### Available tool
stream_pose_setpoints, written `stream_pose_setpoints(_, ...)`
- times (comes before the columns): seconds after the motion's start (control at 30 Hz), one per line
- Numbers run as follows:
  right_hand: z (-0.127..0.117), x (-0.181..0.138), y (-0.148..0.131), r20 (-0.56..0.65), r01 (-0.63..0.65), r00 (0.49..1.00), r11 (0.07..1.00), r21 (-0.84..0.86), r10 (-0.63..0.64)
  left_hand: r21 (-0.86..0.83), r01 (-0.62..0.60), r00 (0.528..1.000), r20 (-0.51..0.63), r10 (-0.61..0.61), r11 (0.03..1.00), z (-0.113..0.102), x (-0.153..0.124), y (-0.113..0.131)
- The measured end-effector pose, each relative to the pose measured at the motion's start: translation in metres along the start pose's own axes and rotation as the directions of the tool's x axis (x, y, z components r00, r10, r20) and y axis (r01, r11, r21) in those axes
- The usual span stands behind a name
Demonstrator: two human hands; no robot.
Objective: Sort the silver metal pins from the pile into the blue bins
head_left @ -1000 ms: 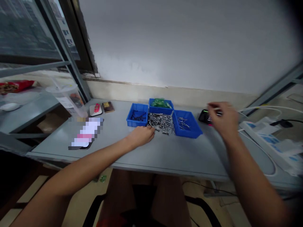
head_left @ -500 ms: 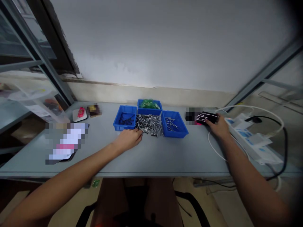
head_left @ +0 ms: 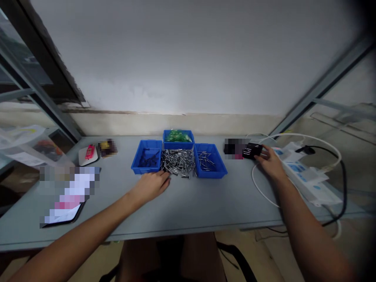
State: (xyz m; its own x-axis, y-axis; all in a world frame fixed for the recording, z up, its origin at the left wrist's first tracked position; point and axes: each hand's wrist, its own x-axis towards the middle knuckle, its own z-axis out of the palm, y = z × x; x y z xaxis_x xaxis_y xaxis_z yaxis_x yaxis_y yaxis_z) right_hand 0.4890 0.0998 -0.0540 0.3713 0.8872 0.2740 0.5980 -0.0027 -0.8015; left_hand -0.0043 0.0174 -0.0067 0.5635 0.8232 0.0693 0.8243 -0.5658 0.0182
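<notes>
My left hand (head_left: pixel 152 185) lies palm down on the table, fingers stretched towards the left front edge of a pile of silver screws (head_left: pixel 179 163); whether its fingertips hold a screw is hidden. At the right, my right hand (head_left: pixel 270 159) grips the right edge of a small black flat object with rows of white dashes (head_left: pixel 252 151), held tilted. Around the pile stand three blue bins: the left bin (head_left: pixel 137 167) has dark screws in it, the back bin (head_left: pixel 178 145) green plastic-looking pieces, and the right bin (head_left: pixel 216 173) a few silver screws.
A white power strip (head_left: pixel 311 182) with plugs and looping cables lies right of my right hand. On the left are a phone (head_left: pixel 72 196), a small white device with a pink item (head_left: pixel 89 153) and a clear plastic container (head_left: pixel 35 147). A wall closes the back.
The view has shifted, so the table sits lower and further left. The black object in my right hand has turned and looks narrower. My left hand stays by the pile.
</notes>
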Motion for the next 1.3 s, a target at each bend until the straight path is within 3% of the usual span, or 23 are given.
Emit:
stream_pose_setpoints(0.17, -0.002, 0.004, 0.011, 0.014, 0.024, 1.000, 0.999, 0.040, -0.024, -0.037, 0.016, 1.000, 0.018, -0.015, 0.999, 0.001, 0.001, -0.001)
stream_pose_setpoints(0.6, -0.001, -0.003, 0.002, 0.026, 0.045, 0.999, 0.997, 0.057, -0.046, -0.089, -0.012, 0.999, 0.036, 0.015, 0.996, 0.004, 0.001, -0.005)
stream_pose_setpoints(0.9, 0.001, 0.003, 0.010, 0.003, 0.001, 1.000, 0.998, 0.057, -0.001, -0.090, -0.024, 0.999, 0.040, 0.028, 0.996, 0.004, -0.001, -0.005)
stream_pose_setpoints(1.3, 0.001, -0.004, -0.005, 0.019, -0.023, 1.000, 0.997, 0.069, 0.021, -0.114, -0.015, 0.999, 0.032, 0.019, 0.993, 0.005, -0.001, -0.005)
